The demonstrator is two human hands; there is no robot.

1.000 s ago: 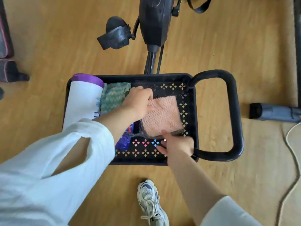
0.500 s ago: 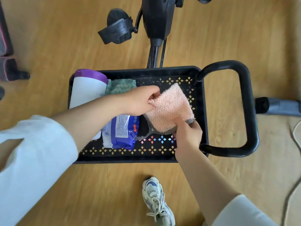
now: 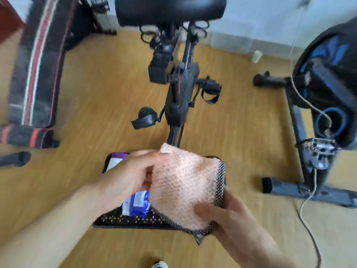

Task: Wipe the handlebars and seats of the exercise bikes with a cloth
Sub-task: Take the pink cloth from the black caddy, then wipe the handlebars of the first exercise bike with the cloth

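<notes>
I hold a pink knobbly cloth [image 3: 183,186] with a dark checked edge up in front of me, above the black basket [image 3: 135,221]. My left hand [image 3: 131,176] pinches its upper left corner and my right hand [image 3: 229,211] grips its lower right corner. Straight ahead stands a black exercise bike [image 3: 179,97] with its wide black seat [image 3: 170,10] at the top of the view. A second bike with blue trim [image 3: 326,89] stands at the right. No handlebars are in view.
The basket on the wooden floor holds a blue wipes pack [image 3: 139,202] and a purple-capped white bottle [image 3: 116,161]. A black and red bench [image 3: 36,74] stands at the left. A light cord [image 3: 309,200] trails across the floor at the right. My shoe [image 3: 159,265] shows at the bottom.
Both hands have lifted the pink cloth out of the basket and raised it. My view has tilted up from the basket to the bikes and the seat.
</notes>
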